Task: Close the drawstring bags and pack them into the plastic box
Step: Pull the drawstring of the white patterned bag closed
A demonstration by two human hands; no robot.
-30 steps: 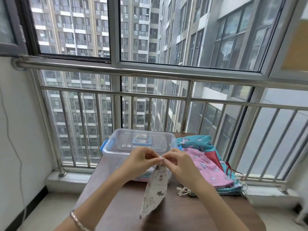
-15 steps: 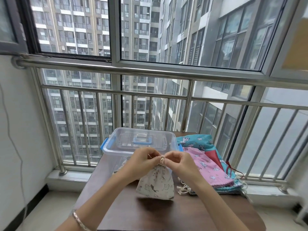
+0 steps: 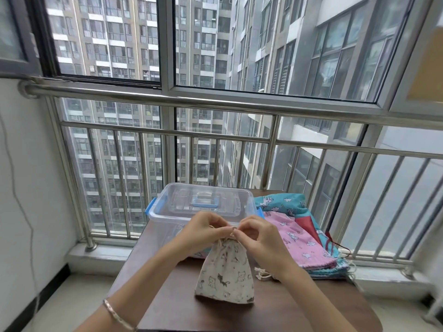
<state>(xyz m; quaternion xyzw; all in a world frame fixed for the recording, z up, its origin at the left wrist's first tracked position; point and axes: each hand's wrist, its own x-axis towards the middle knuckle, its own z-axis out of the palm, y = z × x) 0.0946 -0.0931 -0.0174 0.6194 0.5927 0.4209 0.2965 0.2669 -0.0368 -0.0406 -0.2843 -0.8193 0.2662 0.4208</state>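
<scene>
Being pinched by the left hand and right hand at the 12 o'clock edge of the cat-print bag, the cords could be let slip and the neck reopened.

Both hands pinching cat-print bag cords, clear box behind

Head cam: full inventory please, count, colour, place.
table: 1, brown, by railing
box: 1, clear with blue latches, table's far left
white bag: 1, cat print, table centre, neck cinched
pink bag: 1, top of stack, right of box
teal bags: count unclear, under pink bag
railing: 1, steel, behind table
bracelet: 1, silver, left wrist
left hand: pinches white bag's neck
right hand: pinches white bag's neck
</scene>
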